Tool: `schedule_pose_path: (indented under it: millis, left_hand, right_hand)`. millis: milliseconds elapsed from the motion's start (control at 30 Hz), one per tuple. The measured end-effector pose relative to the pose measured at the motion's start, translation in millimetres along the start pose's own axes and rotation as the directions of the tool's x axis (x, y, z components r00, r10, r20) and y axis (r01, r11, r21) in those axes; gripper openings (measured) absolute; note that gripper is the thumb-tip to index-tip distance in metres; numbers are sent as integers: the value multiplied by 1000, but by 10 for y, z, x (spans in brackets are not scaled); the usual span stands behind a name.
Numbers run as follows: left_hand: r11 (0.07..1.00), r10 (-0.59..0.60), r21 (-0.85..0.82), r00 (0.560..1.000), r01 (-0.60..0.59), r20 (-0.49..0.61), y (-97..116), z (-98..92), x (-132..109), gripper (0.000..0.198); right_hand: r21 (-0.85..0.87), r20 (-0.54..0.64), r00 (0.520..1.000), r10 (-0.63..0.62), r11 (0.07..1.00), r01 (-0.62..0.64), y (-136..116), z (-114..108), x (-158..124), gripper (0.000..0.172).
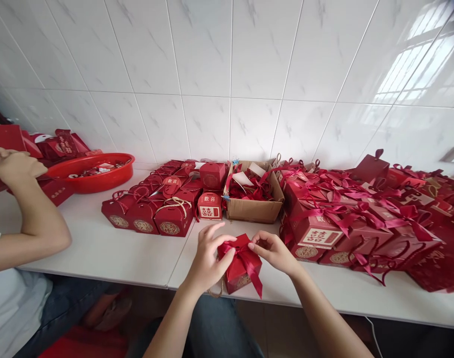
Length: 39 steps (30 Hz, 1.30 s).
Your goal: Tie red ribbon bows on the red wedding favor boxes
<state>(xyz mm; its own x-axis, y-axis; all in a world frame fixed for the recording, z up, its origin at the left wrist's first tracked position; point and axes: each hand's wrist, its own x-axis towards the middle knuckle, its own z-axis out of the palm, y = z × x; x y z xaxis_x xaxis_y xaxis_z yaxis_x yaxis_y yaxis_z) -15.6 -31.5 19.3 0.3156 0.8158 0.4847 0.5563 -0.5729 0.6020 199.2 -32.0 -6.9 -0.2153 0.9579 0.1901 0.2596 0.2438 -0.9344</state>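
A small red gift box [236,282] stands near the table's front edge, with a red satin ribbon [253,272] tied in a bow on its top. My left hand [208,261] is at the bow's left loop, thumb and index finger closed around the ribbon, other fingers raised. From the right, my right hand [273,252] pinches the ribbon at the other side of the bow between thumb and fingertip. One ribbon tail hangs down the box's front right. A twisted tan cord [216,288] shows beside the box, below my left hand, partly hidden.
Behind stands a cardboard box [253,211] of ribbons and tags. Red gift boxes [140,216] with cord handles are grouped left; a stacked pile of ribboned boxes [319,233] fills the right. Far left, a co-worker's arm [33,214] is beside a red basin [90,181] of small items.
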Motion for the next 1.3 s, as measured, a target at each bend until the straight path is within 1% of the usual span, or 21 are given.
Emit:
schedule_pose_path:
  millis: [100,167,267,367,500,667,767,867,933,967,1000,1067,1100,1133,1167,1200,1233,1300]
  left_hand:
    - [999,30,27,996,-33,85,7,103,153,11]
    - [1000,21,6,995,-22,93,-11,163,173,12]
    - [998,-10,-61,996,15,90,-44,212,133,11]
    - [991,-40,-124,993,54,108,-68,225,88,10]
    - [980,-85,-169,987,108,135,-94,228,67,9]
    - [966,-140,-197,978,169,156,-126,218,40,11]
    - [961,-146,-209,976,179,162,-134,215,39,11]
    - [963,-127,-217,981,157,143,-129,216,43,12]
    - [959,-123,-246,989,138,78,-138,206,22,15]
    - [951,-141,-275,990,143,29,-155,195,-1,19]
    - [936,-180,-310,983,164,-24,-186,178,-32,25]
    - [900,-300,-361,948,244,-108,-296,131,-113,33]
    - [890,-353,-356,926,286,-137,-376,106,-156,35]
    - [895,-380,-312,911,318,-161,-470,81,-196,36]
    - [913,-378,-236,908,333,-180,-573,61,-230,37]
    - [934,-352,-140,916,329,-192,-679,48,-255,37]
    - [950,-312,-40,930,310,-194,-782,43,-272,36]
    - [960,-251,85,952,268,-173,-956,62,-287,30]
  right_hand:
    - [-23,-23,999,-24,999,23,-36,-10,30,36]
    - [-35,-44,998,-37,999,35,-53,-15,42,36]
    - [-47,-87,995,-52,998,48,-47,-9,52,37]
    - [-71,-125,989,-80,995,71,-9,14,61,37]
    - [-99,-139,985,-106,991,93,39,35,62,34]
    - [-115,-132,987,-96,990,81,98,22,39,35]
    - [-105,-138,988,-76,992,62,134,29,29,37]
    - [-70,-138,989,-51,997,41,137,41,20,38]
    - [-22,-132,990,-43,999,40,133,42,-6,37]
    - [9,-141,989,-41,999,43,140,40,-32,36]
    - [45,-162,986,-37,998,45,158,39,-68,36]
    - [115,-228,974,-11,993,38,235,47,-172,34]
    - [142,-261,965,6,989,32,294,61,-239,32]
    - [160,-288,957,21,987,26,362,82,-313,28]
    - [164,-310,950,28,986,25,434,114,-391,25]
    - [150,-331,943,23,988,28,504,155,-471,24]
    - [112,-354,935,8,993,34,565,204,-550,25]
    - [-26,-396,917,-40,999,32,647,322,-693,32]
